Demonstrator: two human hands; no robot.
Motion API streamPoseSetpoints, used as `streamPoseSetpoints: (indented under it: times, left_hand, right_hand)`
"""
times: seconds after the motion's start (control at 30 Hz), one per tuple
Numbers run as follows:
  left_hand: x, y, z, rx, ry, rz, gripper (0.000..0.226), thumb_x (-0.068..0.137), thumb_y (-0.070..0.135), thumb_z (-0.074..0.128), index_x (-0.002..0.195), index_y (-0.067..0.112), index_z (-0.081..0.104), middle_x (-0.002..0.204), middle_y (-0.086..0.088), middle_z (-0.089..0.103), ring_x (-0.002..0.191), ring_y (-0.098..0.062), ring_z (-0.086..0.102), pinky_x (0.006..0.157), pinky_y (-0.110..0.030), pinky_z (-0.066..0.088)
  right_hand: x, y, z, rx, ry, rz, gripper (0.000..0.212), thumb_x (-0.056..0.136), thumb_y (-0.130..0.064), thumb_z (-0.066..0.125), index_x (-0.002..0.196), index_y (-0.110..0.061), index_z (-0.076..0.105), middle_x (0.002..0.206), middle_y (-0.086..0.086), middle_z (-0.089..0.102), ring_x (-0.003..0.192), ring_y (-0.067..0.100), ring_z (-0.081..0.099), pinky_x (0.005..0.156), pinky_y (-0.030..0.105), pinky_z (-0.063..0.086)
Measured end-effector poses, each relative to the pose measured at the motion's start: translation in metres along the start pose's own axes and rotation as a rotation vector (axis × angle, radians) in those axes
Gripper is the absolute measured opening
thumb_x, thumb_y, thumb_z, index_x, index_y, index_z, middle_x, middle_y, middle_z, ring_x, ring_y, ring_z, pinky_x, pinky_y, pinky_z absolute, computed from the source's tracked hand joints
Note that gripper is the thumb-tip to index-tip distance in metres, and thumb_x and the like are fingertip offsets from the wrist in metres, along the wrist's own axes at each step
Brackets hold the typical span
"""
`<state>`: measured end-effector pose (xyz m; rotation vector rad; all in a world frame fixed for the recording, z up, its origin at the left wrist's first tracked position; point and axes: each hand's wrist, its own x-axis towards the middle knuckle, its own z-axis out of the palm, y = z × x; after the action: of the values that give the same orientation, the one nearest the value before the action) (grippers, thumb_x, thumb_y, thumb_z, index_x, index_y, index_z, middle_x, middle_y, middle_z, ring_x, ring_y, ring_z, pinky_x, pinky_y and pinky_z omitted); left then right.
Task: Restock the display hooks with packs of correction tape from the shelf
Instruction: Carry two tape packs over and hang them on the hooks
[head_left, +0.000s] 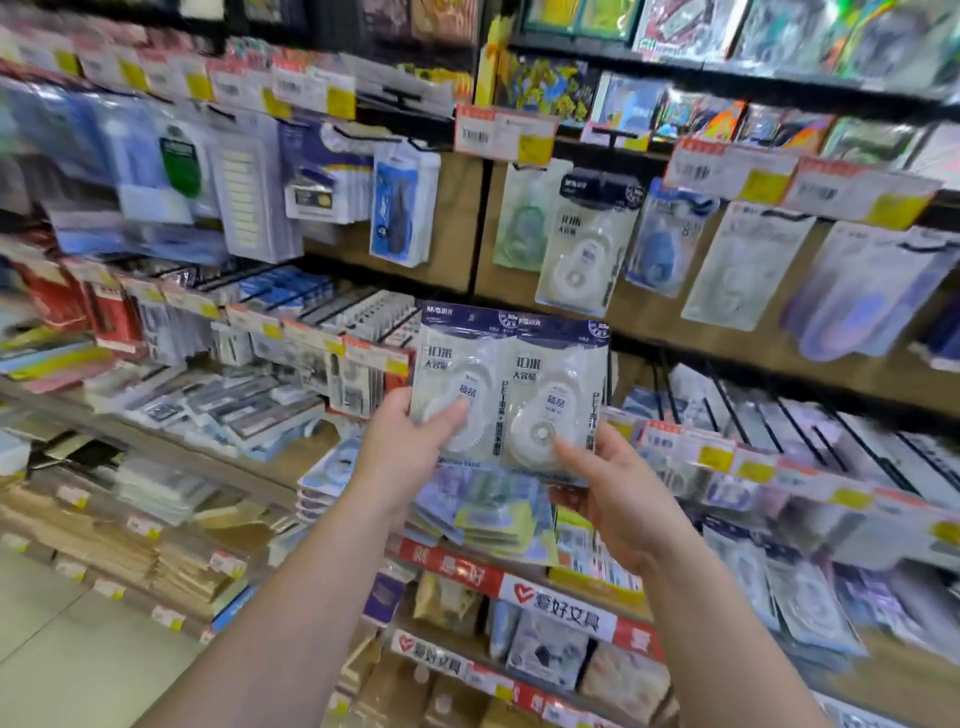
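Holding two packs of correction tape side by side, you have them raised upright in front of the display, printed faces toward you. Your left hand (410, 447) pinches the left pack (460, 382) at its lower edge, thumb lying across the front over the white dispenser. Your right hand (618, 499) grips the right pack (558, 395) from below, thumb pressed near the round wheel at its bottom. The two packs touch along their inner edges (the right one seems to overlap the left slightly, though the seam is hard to read).

Just above and to the right of the packs, a matching pack with a dark header (589, 239) hangs on a hook (597, 174) against the brown back panel (457, 223). To the right of that pack hang more blister packs, blurred. Left of it hangs a pale green one (524, 218). Orange-and-yellow price tags (504, 132) sit above the hooks. Directly below the packs in your hands, a shelf (498, 577) holds a loose pile of flat packets (488, 514).
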<state>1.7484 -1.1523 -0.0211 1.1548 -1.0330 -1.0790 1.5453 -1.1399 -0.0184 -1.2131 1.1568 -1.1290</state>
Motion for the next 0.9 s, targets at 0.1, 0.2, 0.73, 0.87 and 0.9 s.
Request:
streamPoseSetpoints:
  times: [0.1, 0.2, 0.73, 0.87, 0.9]
  left_hand:
    - [0.023, 0.021, 0.02, -0.005, -0.029, 0.072, 0.013, 0.09, 0.022, 0.071, 0.099, 0.027, 0.063, 0.094, 0.011, 0.075, 0.079, 0.001, 0.072, 0.063, -0.014, 0.052]
    - [0.046, 0.038, 0.043, -0.027, -0.062, 0.129, 0.014, 0.09, 0.021, 0.07, 0.102, 0.026, 0.065, 0.094, 0.011, 0.076, 0.082, -0.001, 0.072, 0.064, -0.013, 0.054]
    - [0.097, 0.056, 0.065, -0.128, -0.023, 0.197, 0.025, 0.089, 0.023, 0.068, 0.113, 0.016, 0.064, 0.099, 0.002, 0.077, 0.085, -0.011, 0.073, 0.067, -0.023, 0.052]
    - [0.103, 0.052, 0.059, -0.177, -0.036, 0.18, 0.021, 0.089, 0.022, 0.067, 0.109, 0.017, 0.064, 0.093, 0.003, 0.077, 0.08, -0.009, 0.073, 0.07, -0.026, 0.051]
    - [0.104, 0.051, 0.057, -0.191, -0.039, 0.173, 0.021, 0.088, 0.021, 0.067, 0.109, 0.017, 0.064, 0.094, 0.002, 0.077, 0.081, -0.01, 0.073, 0.071, -0.027, 0.051]
  right_hand:
    - [0.02, -0.018, -0.011, -0.011, 0.032, -0.086, 0.022, 0.099, -0.027, 0.057, 0.119, -0.037, 0.059, 0.114, -0.012, 0.071, 0.108, 0.017, 0.067, 0.092, 0.044, 0.053]
    - [0.037, -0.041, -0.026, -0.012, 0.054, -0.182, 0.024, 0.1, -0.025, 0.056, 0.122, -0.034, 0.058, 0.112, -0.013, 0.072, 0.1, 0.01, 0.069, 0.074, 0.026, 0.053]
    - [0.098, -0.078, -0.028, -0.14, 0.134, -0.436, 0.047, 0.09, -0.058, 0.057, 0.128, -0.03, 0.054, 0.124, -0.012, 0.066, 0.116, 0.007, 0.062, 0.101, 0.043, 0.05]
    - [0.103, -0.078, -0.025, -0.134, 0.147, -0.424, 0.062, 0.084, -0.067, 0.055, 0.134, -0.03, 0.051, 0.127, -0.013, 0.064, 0.119, 0.007, 0.06, 0.103, 0.042, 0.048]
    - [0.105, -0.077, -0.023, -0.127, 0.154, -0.419, 0.077, 0.077, -0.075, 0.054, 0.139, -0.029, 0.047, 0.133, -0.013, 0.061, 0.124, 0.008, 0.057, 0.105, 0.043, 0.047]
